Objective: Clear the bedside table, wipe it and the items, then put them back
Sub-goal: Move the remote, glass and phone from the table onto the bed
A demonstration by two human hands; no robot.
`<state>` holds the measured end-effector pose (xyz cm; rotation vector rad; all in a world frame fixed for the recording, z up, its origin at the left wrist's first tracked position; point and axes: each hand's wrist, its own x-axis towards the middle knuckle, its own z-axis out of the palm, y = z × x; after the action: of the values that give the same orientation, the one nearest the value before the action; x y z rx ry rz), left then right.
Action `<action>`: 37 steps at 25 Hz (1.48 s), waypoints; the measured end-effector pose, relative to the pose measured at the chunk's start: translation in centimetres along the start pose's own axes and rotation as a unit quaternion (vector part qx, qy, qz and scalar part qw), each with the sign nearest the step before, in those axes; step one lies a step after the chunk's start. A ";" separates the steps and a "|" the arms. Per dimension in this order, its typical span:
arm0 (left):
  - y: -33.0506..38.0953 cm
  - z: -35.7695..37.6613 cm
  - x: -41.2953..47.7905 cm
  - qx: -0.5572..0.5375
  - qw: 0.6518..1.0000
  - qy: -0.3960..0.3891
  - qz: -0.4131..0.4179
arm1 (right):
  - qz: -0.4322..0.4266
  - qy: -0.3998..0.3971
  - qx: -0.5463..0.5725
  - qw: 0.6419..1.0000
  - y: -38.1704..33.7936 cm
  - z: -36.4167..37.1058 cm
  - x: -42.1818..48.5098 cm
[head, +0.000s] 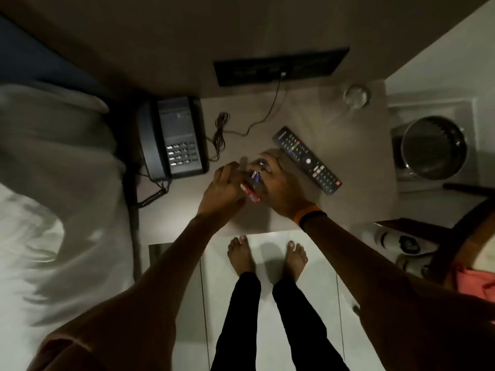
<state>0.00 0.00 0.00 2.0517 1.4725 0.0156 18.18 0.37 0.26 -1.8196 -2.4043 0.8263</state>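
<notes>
Both hands, left hand and right hand, grasped a small red packet above the bedside table, beside the remote

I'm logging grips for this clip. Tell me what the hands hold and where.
Both hands, left and right, meet on a small red-and-purple packet above the table. The left grips its near red end; the right's hold is blurred.

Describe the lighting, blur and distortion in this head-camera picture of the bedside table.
Head view: dim, warm light; the hands smear with motion blur over a small red packet; the remote and telephone stay fairly sharp; the glass looks hazy; wide-angle bending curves the bed and walls at the edges.
</notes>
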 end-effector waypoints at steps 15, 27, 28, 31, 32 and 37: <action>12.5 5.3 8.0 -0.087 0.990 -0.024 0.106 | 0.126 0.133 0.217 0.959 14.4 -3.4 -3.9; 34.0 17.6 28.8 -0.163 0.983 -0.083 0.001 | 0.405 0.092 0.202 0.887 41.7 -9.5 -7.3; 33.9 17.6 28.6 -0.162 0.984 -0.075 -0.009 | 0.425 0.100 0.205 0.876 41.9 -9.5 -7.3; 32.3 15.0 25.2 -0.204 0.978 -0.016 0.044 | 0.445 0.203 0.251 0.835 41.0 -9.8 -8.0; 30.8 13.7 23.4 -0.230 0.970 0.011 0.078 | 0.429 0.241 0.260 0.831 39.8 -9.9 -8.0; 18.6 6.6 16.0 0.002 0.998 0.033 0.059 | 0.266 0.279 0.349 0.854 30.5 -10.0 -3.9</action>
<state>24.39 7.08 -1.78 2.1576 1.3882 0.1286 49.84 6.42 -2.62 -1.9977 -1.0555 0.8634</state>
